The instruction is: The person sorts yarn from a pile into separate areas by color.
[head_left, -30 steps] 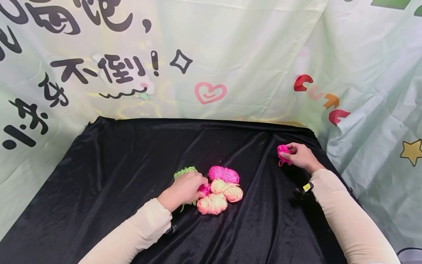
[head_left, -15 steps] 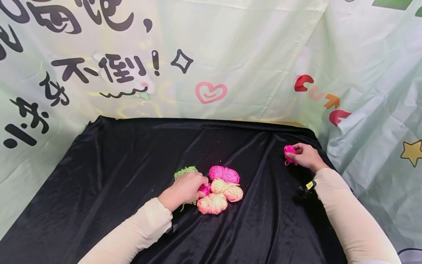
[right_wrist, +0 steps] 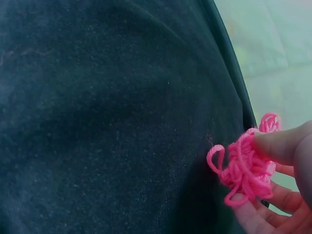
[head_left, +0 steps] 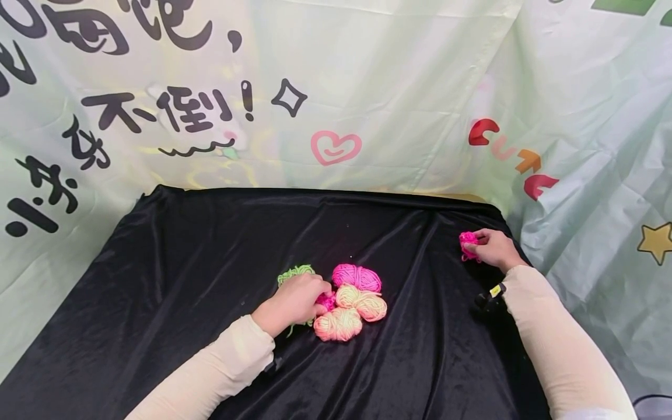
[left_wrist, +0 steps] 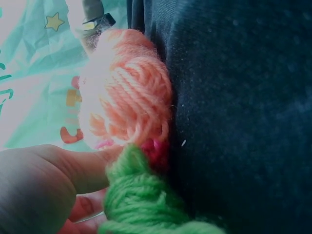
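Observation:
At the table's right side, my right hand (head_left: 496, 248) pinches a small bright pink bundle of yarn (head_left: 468, 246). In the right wrist view, loose loops stick out of this pink yarn (right_wrist: 248, 168) between thumb and fingers. My left hand (head_left: 299, 297) reaches over a green yarn ball (head_left: 294, 272), its thumb and fingers around a small magenta yarn ball (head_left: 326, 301), mostly hidden. Touching that group are a peach yarn ball (head_left: 338, 325), a pale yellow-peach one (head_left: 362, 303) and a pink skein (head_left: 357, 277). The left wrist view shows the green yarn (left_wrist: 146, 195) below the peach yarn (left_wrist: 131, 92).
A black velvety cloth (head_left: 220, 245) covers the table, with folds running across it. Printed pale curtains (head_left: 399, 105) hang behind and at the right, close to the table's edge. A black wrist camera (head_left: 490, 297) sits under the right forearm.
My right hand has moved a little to the right with the pink yarn, slowing down lately. The left hand and the group of yarn balls have stayed in place.

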### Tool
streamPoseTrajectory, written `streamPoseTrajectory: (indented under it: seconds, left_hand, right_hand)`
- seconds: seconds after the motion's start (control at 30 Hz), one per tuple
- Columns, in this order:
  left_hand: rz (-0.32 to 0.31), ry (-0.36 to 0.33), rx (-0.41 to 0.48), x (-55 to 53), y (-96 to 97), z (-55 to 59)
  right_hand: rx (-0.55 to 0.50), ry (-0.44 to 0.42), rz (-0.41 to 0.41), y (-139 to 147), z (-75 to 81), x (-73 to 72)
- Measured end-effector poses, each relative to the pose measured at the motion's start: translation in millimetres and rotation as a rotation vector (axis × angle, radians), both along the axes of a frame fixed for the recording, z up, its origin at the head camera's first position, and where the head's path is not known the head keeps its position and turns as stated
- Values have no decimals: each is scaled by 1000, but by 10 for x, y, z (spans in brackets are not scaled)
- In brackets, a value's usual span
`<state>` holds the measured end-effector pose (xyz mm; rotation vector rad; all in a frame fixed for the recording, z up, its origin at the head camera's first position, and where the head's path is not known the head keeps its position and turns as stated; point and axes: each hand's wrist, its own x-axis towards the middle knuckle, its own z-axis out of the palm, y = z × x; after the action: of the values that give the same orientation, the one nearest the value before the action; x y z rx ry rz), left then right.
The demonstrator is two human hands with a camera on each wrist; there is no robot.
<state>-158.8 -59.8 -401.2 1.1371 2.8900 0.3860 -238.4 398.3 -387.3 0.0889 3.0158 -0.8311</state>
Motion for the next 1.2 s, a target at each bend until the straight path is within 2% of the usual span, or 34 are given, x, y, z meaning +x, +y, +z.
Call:
streamPoseTrajectory:
  seconds: [0.27, 0.57, 0.83, 1.2]
  left_hand:
    - [8, -10, -5, -2, 9, 13]
    - [4, -17, -5, -12, 17, 17]
    - [-4, -13, -7, -8, 15, 19]
    - [2, -11, 8, 5, 12, 11]
  right_hand:
    - [13, 28, -4, 39, -8, -39]
    - [113, 39, -30, 108, -40, -56]
    - [130, 68, -39, 130, -79, -73]
    - [154, 38, -30, 130, -146, -87]
